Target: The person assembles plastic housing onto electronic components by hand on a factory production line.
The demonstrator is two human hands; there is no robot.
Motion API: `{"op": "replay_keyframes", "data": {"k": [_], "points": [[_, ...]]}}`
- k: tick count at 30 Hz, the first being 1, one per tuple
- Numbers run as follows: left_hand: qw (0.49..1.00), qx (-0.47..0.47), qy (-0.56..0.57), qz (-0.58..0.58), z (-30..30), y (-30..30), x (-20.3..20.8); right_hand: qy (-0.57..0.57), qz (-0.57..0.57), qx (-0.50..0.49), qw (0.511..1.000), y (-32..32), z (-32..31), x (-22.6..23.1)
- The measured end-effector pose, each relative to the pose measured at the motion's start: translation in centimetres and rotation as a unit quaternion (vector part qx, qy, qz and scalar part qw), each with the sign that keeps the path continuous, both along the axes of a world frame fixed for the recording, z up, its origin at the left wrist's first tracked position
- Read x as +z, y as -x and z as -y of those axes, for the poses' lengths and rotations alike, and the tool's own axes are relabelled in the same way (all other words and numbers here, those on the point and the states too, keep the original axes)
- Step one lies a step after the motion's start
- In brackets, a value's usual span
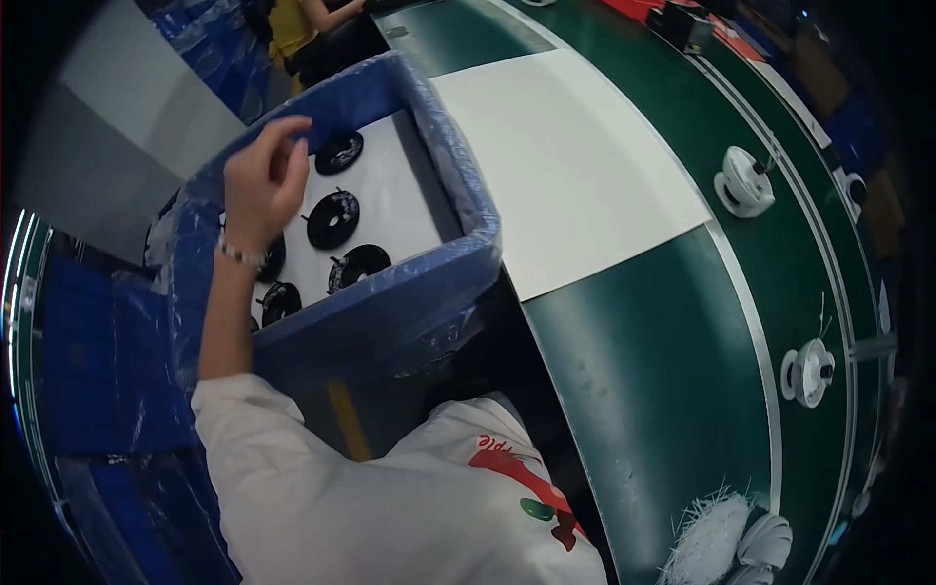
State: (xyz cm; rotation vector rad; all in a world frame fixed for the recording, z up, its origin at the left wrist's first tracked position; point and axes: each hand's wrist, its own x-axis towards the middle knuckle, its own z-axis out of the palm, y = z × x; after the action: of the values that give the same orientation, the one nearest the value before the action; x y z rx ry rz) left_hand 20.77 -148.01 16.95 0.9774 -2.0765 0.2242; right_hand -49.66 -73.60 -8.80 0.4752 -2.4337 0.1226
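My left hand (266,182) is raised over the left part of a blue plastic-lined bin (385,297). Its fingers are loosely curled, with a gap by the thumb and nothing visible between them. A beaded bracelet (240,255) circles the wrist. Several round black parts with a centre hole and short prongs lie on a white sheet inside the bin. The closest to my fingertips is one black disc (339,153); another disc (333,219) sits lower, and a third (361,267) is by the near wall. My forearm covers others in part. My right hand is out of view.
A white board (575,161) lies on the green worktable (663,370), right of the bin. White round fittings (746,182) with wires stand along a green strip beyond. White strands (710,536) are bundled at lower right. Another person's arm (331,14) shows at the top.
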Motion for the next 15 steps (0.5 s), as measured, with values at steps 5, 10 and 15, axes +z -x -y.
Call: {"op": "replay_keyframes", "data": {"k": [5,10,15], "points": [[0.933,0.149,-0.255,0.206,12.4,-8.0,-4.0,-0.020,-0.056,0.007,0.998,-6.0,6.5,6.5],[0.811,0.237,-0.424,0.325,15.2,-11.4,-12.9,-0.024,-0.129,-0.074,0.989,-18.4,8.8,14.0],[0.781,0.224,-0.504,0.292,14.9,-8.0,-16.3,-0.025,-0.198,-0.159,0.967,-25.9,15.0,15.8]]}}
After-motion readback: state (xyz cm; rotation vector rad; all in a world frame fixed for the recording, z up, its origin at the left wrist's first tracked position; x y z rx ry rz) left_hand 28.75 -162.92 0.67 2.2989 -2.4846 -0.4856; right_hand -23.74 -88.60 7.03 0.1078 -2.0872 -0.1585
